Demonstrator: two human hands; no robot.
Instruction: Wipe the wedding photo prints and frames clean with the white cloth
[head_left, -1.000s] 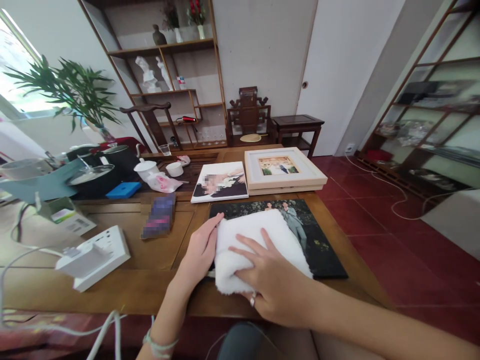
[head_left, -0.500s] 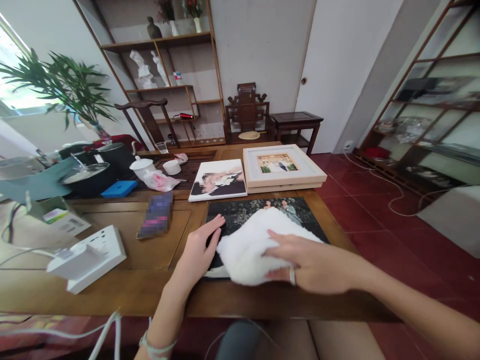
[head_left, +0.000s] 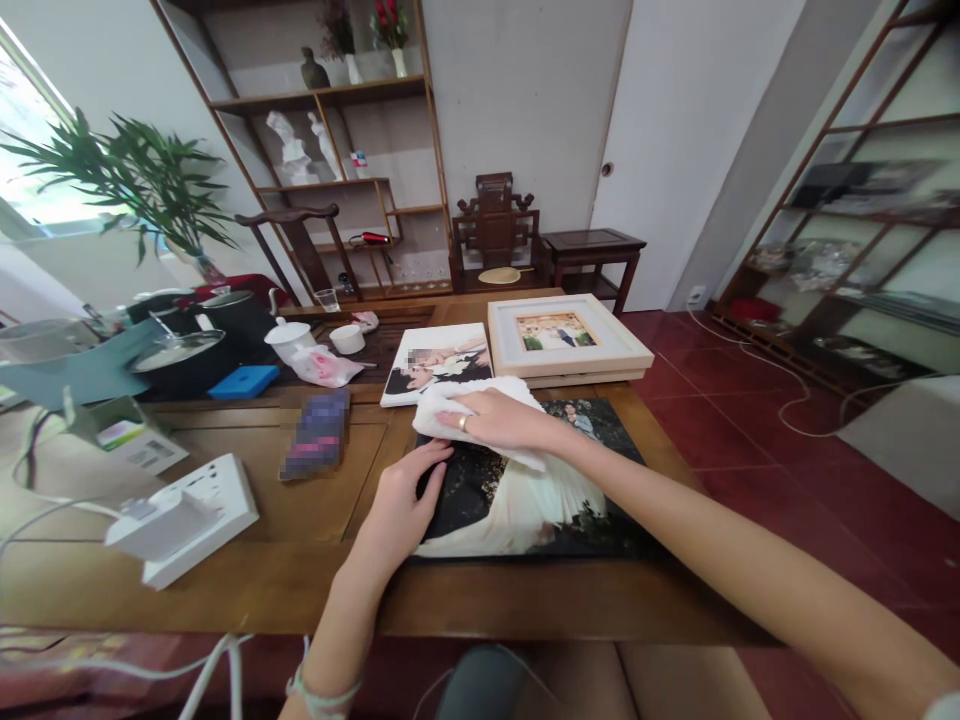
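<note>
A large dark photo print of a couple lies flat on the wooden table in front of me. My left hand rests open on the print's left edge, fingers flat, steadying it. My right hand presses a folded white cloth against the print's far left corner, fingers curled over the cloth. The print's lower half, with a white dress, is uncovered.
Beyond the print lie a smaller photo print and a cream framed photo. A blurred phone, a white power strip with cables, a blue box, pots and cups fill the table's left. Red tiled floor lies to the right.
My right hand has carried the white cloth from the print's near edge up to its far left corner, uncovering the lower picture. My left hand stayed on the left edge.
</note>
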